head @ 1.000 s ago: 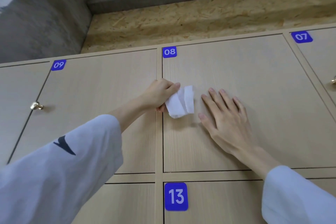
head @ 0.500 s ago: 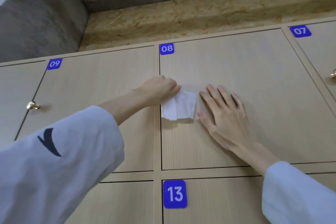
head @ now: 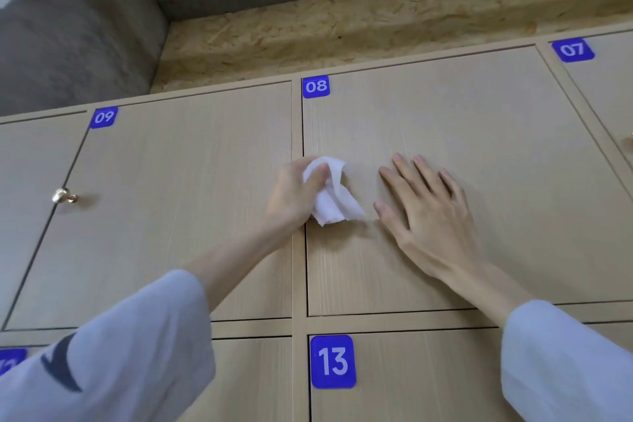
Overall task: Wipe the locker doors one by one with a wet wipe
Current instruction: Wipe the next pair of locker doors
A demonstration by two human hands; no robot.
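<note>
My left hand [head: 294, 195] grips a crumpled white wet wipe [head: 334, 195] at the left edge of the locker door marked 08 [head: 479, 134]. The wipe hangs bunched from my fingers against the light wood. My right hand [head: 428, 212] lies flat on the same door with fingers spread, just right of the wipe. To the left is door 09 [head: 171, 199], and door 13 [head: 411, 380] sits below door 08.
A brass knob [head: 63, 196] sticks out on the door left of 09. Door 07 [head: 609, 96] is at the far right with a knob at the frame edge. Chipboard panel [head: 376, 27] and a grey concrete wall [head: 68, 17] rise above the lockers.
My left hand has gathered the wipe from a flat sheet into a crumpled bunch near door 08's left edge. My right hand stays flat on the door.
</note>
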